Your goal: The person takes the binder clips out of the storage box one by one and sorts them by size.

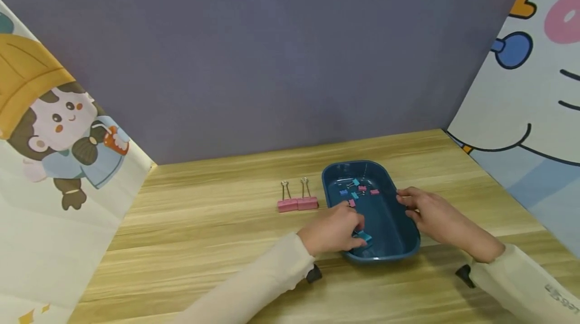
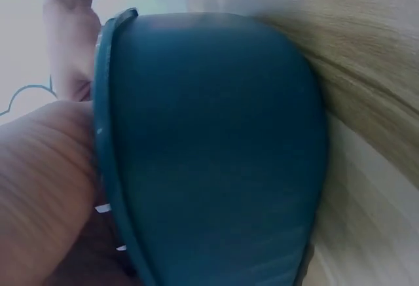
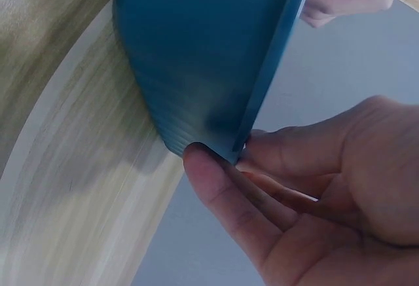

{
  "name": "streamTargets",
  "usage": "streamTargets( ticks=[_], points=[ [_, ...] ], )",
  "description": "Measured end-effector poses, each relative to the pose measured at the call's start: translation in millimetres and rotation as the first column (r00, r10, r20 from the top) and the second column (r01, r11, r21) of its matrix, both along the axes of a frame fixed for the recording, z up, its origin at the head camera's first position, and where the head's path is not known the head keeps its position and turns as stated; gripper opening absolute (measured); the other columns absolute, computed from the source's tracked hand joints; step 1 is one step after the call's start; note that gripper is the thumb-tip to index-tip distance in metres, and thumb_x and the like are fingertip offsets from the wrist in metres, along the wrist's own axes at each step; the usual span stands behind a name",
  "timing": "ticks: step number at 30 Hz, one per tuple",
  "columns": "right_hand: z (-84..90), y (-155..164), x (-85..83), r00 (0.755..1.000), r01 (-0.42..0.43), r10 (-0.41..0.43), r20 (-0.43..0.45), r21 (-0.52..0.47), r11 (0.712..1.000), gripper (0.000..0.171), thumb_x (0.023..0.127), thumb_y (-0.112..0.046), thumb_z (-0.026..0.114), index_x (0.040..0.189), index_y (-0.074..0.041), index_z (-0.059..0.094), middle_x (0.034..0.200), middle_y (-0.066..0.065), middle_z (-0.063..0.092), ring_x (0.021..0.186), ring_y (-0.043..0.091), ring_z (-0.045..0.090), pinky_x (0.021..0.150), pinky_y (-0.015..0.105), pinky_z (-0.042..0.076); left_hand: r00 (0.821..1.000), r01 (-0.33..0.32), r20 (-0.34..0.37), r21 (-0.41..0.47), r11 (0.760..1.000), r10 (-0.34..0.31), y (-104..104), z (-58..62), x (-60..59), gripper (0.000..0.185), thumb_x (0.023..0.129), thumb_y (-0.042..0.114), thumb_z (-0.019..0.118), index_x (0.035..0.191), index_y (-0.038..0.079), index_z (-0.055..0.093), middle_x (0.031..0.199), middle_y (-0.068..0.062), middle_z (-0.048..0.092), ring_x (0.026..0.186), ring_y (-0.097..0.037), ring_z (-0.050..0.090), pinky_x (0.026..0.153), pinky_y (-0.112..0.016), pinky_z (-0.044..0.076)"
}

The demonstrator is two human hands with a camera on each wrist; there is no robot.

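Observation:
A deep blue plastic tray (image 1: 387, 223) stands on the wooden table, with several small binder clips (image 1: 355, 195) in blue, teal and pink near its far end. My left hand (image 1: 333, 228) reaches over the tray's left edge, thumb and fingers pinching a teal binder clip (image 1: 364, 237) inside the near end. In the left wrist view the tray's outer wall (image 2: 216, 129) hides that clip. On the right side, my right hand (image 1: 428, 213) grips the tray's rim between thumb and fingers, as the right wrist view shows at the tray corner (image 3: 216, 96).
Two larger pink binder clips (image 1: 297, 204) stand side by side on the table (image 1: 204, 243), just left of the tray, handles pointing away. A grey panel (image 1: 272, 62) closes off the back, and cartoon-printed panels (image 1: 68, 163) flank both sides.

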State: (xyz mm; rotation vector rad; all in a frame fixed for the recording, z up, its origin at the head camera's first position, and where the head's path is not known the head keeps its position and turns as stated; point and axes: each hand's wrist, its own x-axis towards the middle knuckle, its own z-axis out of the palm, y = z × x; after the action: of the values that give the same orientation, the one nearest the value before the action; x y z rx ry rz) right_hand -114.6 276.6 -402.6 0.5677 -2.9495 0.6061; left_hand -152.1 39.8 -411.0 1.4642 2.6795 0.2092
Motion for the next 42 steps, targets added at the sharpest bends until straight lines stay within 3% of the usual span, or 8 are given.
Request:
streamTargets(
  ticks=[4,6,9,13,18,24,34,42],
  points=[
    [0.7,0,-0.8,1.000,-0.001,0.001,-0.003,0.014,1.000,0.042,0.083,0.008,0.064,0.122,0.014,0.051,0.115,0.027,0.059,0.100,0.039,0.060,0.078,0.048,0.050,0.999,-0.015,-0.050,-0.023,1.000,0.013,7,-4.0,-0.4,0.023,0.080,0.044,0.074,0.084,0.021,0.072,0.067,0.016,0.057,0.069,-0.001,0.050,0.106,-0.022,0.026],
    [1.2,-1,-0.9,1.000,-0.001,0.001,-0.002,0.013,1.000,0.041,0.083,0.008,0.064,0.122,0.014,0.051,0.115,0.027,0.059,0.100,0.039,0.060,0.078,0.048,0.050,0.997,-0.021,-0.070,-0.036,0.999,0.019,10,-5.0,-1.1,0.023,0.078,0.044,0.075,0.078,0.021,0.071,0.061,0.017,0.055,0.061,0.001,0.049,0.103,-0.021,0.030],
    [1.7,0,-0.9,1.000,-0.002,0.002,-0.002,0.017,1.000,0.039,0.084,0.008,0.064,0.120,0.014,0.053,0.117,0.027,0.058,0.100,0.039,0.060,0.077,0.047,0.050,0.996,-0.046,-0.078,-0.072,0.996,0.040,16,-6.3,-1.9,0.025,0.076,0.043,0.077,0.070,0.021,0.068,0.053,0.015,0.050,0.054,0.001,0.047,0.082,-0.019,0.044],
    [1.9,-1,-1.0,1.000,-0.009,0.010,-0.012,0.047,0.999,0.032,0.083,0.007,0.064,0.114,0.015,0.059,0.122,0.026,0.054,0.101,0.040,0.058,0.078,0.047,0.050,0.995,-0.074,-0.078,-0.138,0.988,0.064,21,-6.5,-0.7,0.028,0.076,0.042,0.078,0.064,0.021,0.062,0.051,0.012,0.047,0.053,-0.002,0.046,0.057,-0.020,0.043],
    [2.1,-1,-1.0,0.999,-0.017,0.019,-0.026,0.067,0.998,0.029,0.083,0.007,0.064,0.111,0.015,0.061,0.123,0.026,0.053,0.102,0.041,0.057,0.079,0.048,0.049,0.995,-0.087,-0.069,-0.162,0.983,0.077,23,-3.3,0.8,0.027,0.077,0.036,0.079,0.063,0.021,0.061,0.053,0.011,0.048,0.054,-0.003,0.048,0.054,-0.022,0.045],
    [1.6,-1,-1.0,1.000,-0.009,0.011,-0.024,0.069,0.998,0.030,0.084,0.006,0.064,0.112,0.015,0.061,0.124,0.026,0.052,0.103,0.041,0.057,0.080,0.049,0.048,0.994,-0.097,-0.063,-0.132,0.986,0.090,24,-4.4,-1.0,0.026,0.078,0.032,0.079,0.062,0.022,0.061,0.053,0.012,0.048,0.060,-0.004,0.051,0.060,-0.023,0.047],
    [0.9,0,-0.6,1.000,0.003,-0.003,-0.010,0.061,0.998,0.030,0.084,0.006,0.064,0.113,0.015,0.060,0.124,0.026,0.052,0.105,0.043,0.056,0.081,0.051,0.047,0.992,-0.099,-0.080,-0.074,0.992,0.093,21,-4.7,-1.5,0.021,0.078,0.029,0.079,0.066,0.022,0.063,0.060,0.013,0.051,0.057,-0.006,0.048,0.048,-0.022,0.041],
    [0.3,0,0.0,1.000,-0.001,0.002,-0.018,0.059,0.998,0.030,0.084,0.006,0.064,0.112,0.014,0.061,0.123,0.025,0.053,0.104,0.041,0.057,0.081,0.050,0.048,0.996,-0.079,-0.037,-0.082,0.994,0.076,23,-4.8,-0.7,0.013,0.077,0.016,0.077,0.070,0.021,0.067,0.063,0.011,0.053,0.059,-0.007,0.048,0.050,-0.022,0.041]
  ],
)
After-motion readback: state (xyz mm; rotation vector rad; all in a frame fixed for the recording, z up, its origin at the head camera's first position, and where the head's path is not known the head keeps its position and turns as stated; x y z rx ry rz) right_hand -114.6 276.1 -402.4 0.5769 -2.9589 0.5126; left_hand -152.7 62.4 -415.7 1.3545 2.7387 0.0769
